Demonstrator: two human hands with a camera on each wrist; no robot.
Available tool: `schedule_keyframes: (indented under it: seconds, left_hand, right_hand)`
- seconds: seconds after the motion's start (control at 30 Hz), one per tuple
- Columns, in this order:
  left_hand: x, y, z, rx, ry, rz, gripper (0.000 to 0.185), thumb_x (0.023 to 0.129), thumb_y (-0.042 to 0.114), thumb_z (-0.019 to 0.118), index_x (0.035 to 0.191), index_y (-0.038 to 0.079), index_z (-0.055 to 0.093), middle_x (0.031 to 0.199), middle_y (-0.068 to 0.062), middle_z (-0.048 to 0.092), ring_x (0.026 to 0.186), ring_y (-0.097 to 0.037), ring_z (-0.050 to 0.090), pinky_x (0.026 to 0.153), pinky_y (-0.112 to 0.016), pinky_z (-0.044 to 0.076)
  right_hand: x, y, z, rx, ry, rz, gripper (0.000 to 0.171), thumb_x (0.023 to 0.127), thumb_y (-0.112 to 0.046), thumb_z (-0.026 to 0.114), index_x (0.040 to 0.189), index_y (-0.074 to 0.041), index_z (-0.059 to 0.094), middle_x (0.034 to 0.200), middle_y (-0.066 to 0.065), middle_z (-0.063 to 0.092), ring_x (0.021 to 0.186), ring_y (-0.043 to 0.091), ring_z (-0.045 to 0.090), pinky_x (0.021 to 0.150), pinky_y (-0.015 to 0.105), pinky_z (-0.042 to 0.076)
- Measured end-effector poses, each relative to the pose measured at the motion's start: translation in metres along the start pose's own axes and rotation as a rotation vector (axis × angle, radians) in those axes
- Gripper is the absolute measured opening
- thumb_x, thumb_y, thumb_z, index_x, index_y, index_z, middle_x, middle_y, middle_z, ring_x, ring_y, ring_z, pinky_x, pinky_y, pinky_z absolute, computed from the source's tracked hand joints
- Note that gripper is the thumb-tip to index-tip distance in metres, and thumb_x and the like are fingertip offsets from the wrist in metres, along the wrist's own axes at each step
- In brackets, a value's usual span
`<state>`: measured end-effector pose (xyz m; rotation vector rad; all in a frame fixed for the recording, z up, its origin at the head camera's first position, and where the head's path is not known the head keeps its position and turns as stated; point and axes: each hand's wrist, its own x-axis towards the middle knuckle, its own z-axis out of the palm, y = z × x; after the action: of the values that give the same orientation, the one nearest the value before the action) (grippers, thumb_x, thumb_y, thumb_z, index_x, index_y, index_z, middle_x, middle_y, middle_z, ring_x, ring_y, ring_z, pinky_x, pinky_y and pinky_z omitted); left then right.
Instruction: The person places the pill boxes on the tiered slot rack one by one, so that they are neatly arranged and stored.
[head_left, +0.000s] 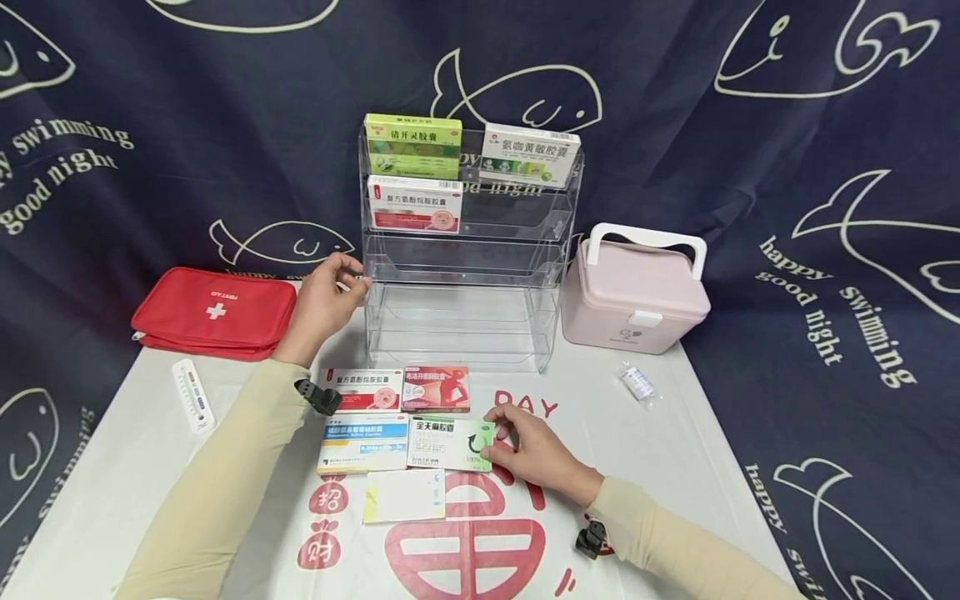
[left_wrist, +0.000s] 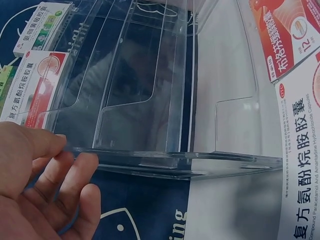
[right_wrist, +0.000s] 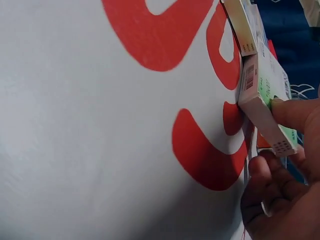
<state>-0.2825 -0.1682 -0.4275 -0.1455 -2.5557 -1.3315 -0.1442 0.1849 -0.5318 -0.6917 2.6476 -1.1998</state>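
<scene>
My left hand (head_left: 330, 296) is at the left side of the clear display rack (head_left: 461, 325); in the left wrist view its thumb and fingertips meet at the rack's side edge. My right hand (head_left: 536, 450) pinches the right end of a white and green medicine box (head_left: 442, 443), thumb on the printed face. Beside that box lie a blue and white box (head_left: 362, 444), a red and white box (head_left: 363, 390), a red box (head_left: 437, 388) and a pale box (head_left: 405, 497). On the upper tiers stand a green box (head_left: 414, 148), another red-white box (head_left: 415, 205) and a white box (head_left: 529, 156).
A red first-aid pouch (head_left: 217, 312) lies left of the rack, with a white test strip (head_left: 192, 396) in front. To the right stand a pink lidded case (head_left: 636, 296) with a white handle and a small clear packet (head_left: 637, 382). A dark patterned cloth hangs behind.
</scene>
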Motion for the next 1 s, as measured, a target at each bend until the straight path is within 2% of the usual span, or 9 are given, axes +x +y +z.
schedule_keyframes:
  seconds: [0.33,0.6,0.7,1.0]
  left_hand:
    - [0.0,0.0,0.0,-0.007,0.001,0.006,0.02,0.098,0.012,0.067,0.113,0.002,0.058,0.088,-0.013,0.067,0.064,-0.023,0.063,0.057,-0.033,0.045]
    - [-0.001,-0.001,0.0,-0.018,-0.011,0.001,0.021,0.099,0.012,0.067,0.115,0.001,0.058,0.089,-0.014,0.066,0.065,-0.022,0.062,0.057,-0.032,0.044]
    - [-0.002,-0.001,0.0,-0.024,-0.012,0.003,0.022,0.099,0.013,0.067,0.115,0.001,0.058,0.089,-0.014,0.066,0.065,-0.022,0.062,0.057,-0.032,0.044]
    - [-0.001,-0.001,0.001,-0.034,-0.018,-0.004,0.022,0.099,0.012,0.067,0.116,0.001,0.057,0.089,-0.014,0.065,0.066,-0.022,0.062,0.058,-0.033,0.043]
  right_hand:
    - [-0.004,0.004,0.0,0.073,0.054,-0.076,0.042,0.085,-0.019,0.086,0.117,-0.02,0.058,0.09,0.007,0.062,0.066,0.025,0.055,0.054,0.024,0.042]
    - [-0.008,0.007,0.001,0.124,0.103,-0.097,0.036,0.087,-0.013,0.083,0.114,-0.018,0.06,0.1,-0.002,0.066,0.075,0.02,0.06,0.062,0.032,0.051]
    - [-0.01,0.007,0.002,0.154,0.107,-0.099,0.032,0.088,-0.012,0.081,0.112,-0.017,0.06,0.102,-0.002,0.067,0.076,0.02,0.061,0.063,0.034,0.053]
    - [-0.014,0.007,0.004,0.192,0.118,-0.161,0.029,0.09,-0.008,0.079,0.108,-0.02,0.06,0.102,-0.005,0.065,0.069,0.017,0.057,0.06,0.029,0.051]
